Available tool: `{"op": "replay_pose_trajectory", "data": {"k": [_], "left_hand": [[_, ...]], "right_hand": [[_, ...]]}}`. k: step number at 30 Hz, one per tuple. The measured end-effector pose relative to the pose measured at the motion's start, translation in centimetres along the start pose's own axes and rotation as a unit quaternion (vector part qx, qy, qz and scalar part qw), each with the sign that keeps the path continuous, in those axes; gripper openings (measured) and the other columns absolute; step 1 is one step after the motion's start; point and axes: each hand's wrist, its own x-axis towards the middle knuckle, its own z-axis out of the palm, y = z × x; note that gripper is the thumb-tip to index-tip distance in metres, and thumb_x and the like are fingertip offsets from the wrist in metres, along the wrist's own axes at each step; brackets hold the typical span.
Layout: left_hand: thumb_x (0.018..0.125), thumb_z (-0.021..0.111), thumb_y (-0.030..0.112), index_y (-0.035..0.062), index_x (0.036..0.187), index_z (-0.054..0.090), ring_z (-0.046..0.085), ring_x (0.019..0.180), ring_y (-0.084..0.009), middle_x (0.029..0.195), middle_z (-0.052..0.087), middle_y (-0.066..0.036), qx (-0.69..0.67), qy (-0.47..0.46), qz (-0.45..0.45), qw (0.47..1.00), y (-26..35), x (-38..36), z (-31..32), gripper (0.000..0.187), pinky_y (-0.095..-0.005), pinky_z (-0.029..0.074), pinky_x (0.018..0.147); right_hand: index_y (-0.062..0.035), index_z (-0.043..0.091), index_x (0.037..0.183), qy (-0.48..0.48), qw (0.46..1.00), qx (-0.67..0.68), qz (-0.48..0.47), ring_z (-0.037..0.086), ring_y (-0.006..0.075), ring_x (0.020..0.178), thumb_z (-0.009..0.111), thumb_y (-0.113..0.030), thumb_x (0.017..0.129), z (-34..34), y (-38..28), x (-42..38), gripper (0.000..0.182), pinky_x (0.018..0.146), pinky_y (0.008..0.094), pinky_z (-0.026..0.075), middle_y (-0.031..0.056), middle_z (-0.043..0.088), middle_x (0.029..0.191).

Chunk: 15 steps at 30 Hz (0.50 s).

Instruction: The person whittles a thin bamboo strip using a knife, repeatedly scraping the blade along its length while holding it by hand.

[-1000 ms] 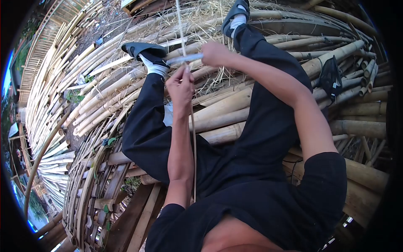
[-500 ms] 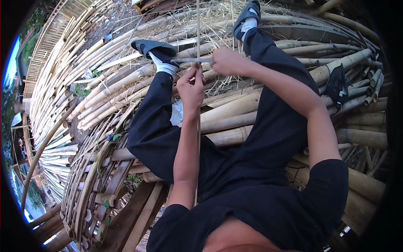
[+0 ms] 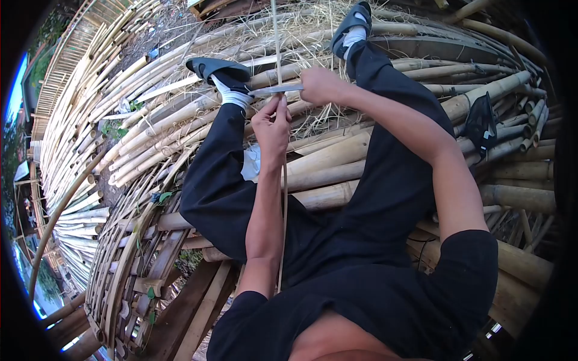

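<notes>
A thin bamboo strip (image 3: 282, 204) runs from near my chest up past my hands toward the top of the view. My left hand (image 3: 272, 125) pinches this strip between its fingers. My right hand (image 3: 320, 85) is closed on the handle of a knife (image 3: 276, 89), whose grey blade lies across the strip just above my left fingers. I sit on a heap of bamboo poles (image 3: 328, 174) with my legs in black trousers stretched out ahead and black sandals on my feet.
Thick bamboo poles (image 3: 512, 180) lie stacked to the right and under me. Long thin poles (image 3: 90, 138) fan out on the left. Dry shavings (image 3: 301, 36) cover the pile near my feet. A black bag (image 3: 480, 117) rests on the poles at right.
Both hands and the knife have shifted slightly along the strip, with the blade still set across it. The view has moved a little.
</notes>
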Motion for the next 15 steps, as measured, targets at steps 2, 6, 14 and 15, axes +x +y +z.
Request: {"op": "replay_pose_trajectory", "data": {"k": [2, 6, 14, 15], "left_hand": [[0.092, 0.057, 0.011, -0.0008, 0.094, 0.067, 0.037, 0.046, -0.0004, 0.060, 0.050, 0.004, -0.026, 0.003, -0.024, 0.999, 0.1, 0.1, -0.2, 0.016, -0.0194, 0.027, 0.039], [0.093, 0.055, 0.012, -0.0002, 0.103, 0.065, 0.037, 0.042, -0.0007, 0.059, 0.049, 0.004, -0.053, 0.004, -0.034, 0.998, 0.0, 0.9, -0.6, 0.018, -0.0188, 0.026, 0.036], [0.094, 0.053, 0.010, 0.0007, 0.118, 0.059, 0.037, 0.040, -0.0011, 0.064, 0.051, 0.001, -0.065, 0.005, -0.048, 0.997, 0.5, -0.1, -3.0, 0.026, -0.0166, 0.026, 0.034], [0.094, 0.053, 0.010, 0.0008, 0.118, 0.060, 0.037, 0.040, -0.0012, 0.065, 0.051, 0.001, -0.056, -0.001, -0.042, 0.998, 0.7, 0.3, -2.5, 0.026, -0.0164, 0.027, 0.035]], "right_hand": [[0.0047, 0.065, 0.079, -0.006, 1.000, -0.027, 0.000, 0.064, 0.0398, 0.079, 0.057, -0.019, 0.070, -0.1, 0.4, 0.7, 0.027, 0.074, 0.0439, 0.052, 0.0254, 0.064, 0.081], [0.0022, 0.067, 0.083, 0.046, 0.995, -0.085, -0.003, 0.065, 0.0370, 0.081, 0.058, -0.023, 0.070, 0.0, 2.3, 2.8, 0.030, 0.074, 0.0431, 0.052, 0.0237, 0.065, 0.084], [-0.0009, 0.069, 0.082, 0.148, 0.983, -0.036, 0.098, 0.067, 0.0344, 0.076, 0.055, -0.024, 0.076, -7.0, 8.5, 4.4, 0.028, 0.072, 0.0419, 0.053, 0.0213, 0.067, 0.083], [0.0009, 0.069, 0.081, 0.096, 0.994, -0.027, 0.040, 0.066, 0.0350, 0.075, 0.055, -0.023, 0.076, -6.8, 6.9, 3.4, 0.028, 0.072, 0.0421, 0.053, 0.0222, 0.066, 0.080]]}}
